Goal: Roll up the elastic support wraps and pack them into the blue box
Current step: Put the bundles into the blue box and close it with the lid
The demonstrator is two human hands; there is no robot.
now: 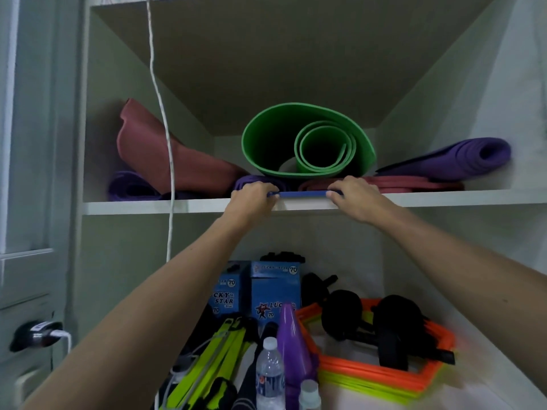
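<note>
From the head camera I see my left hand (255,194) and right hand (353,194) both reaching up to the front edge of the upper shelf (148,206), each closed on one end of a flat blue box (302,194) that sits on that edge, just in front of the rolled green mat (266,143). Purple mats (461,156) and reddish mats (165,155) lie along the same shelf. I cannot tell any elastic wraps apart among the clutter on the shelf below.
</note>
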